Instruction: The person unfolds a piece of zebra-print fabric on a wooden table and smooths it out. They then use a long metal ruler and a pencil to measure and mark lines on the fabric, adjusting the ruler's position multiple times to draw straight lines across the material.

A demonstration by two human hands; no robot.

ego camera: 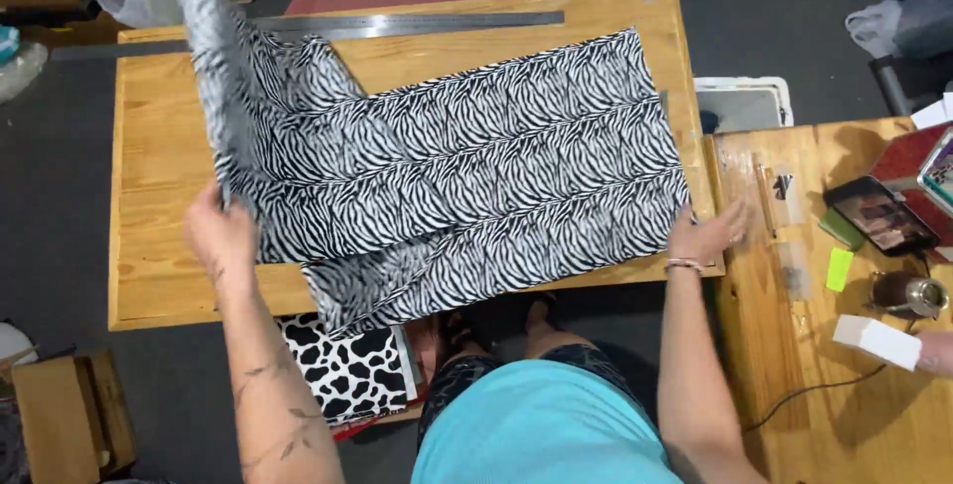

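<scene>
Head view — left hand grips zebra fabric, right hand flat — steel ruler beyond.

A craft workshop: patterned sheets and a steel ruler on wooden worktables.

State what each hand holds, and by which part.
Left hand grips the zebra-print sheet by its lifted left edge; right hand presses its right corner flat.
</scene>
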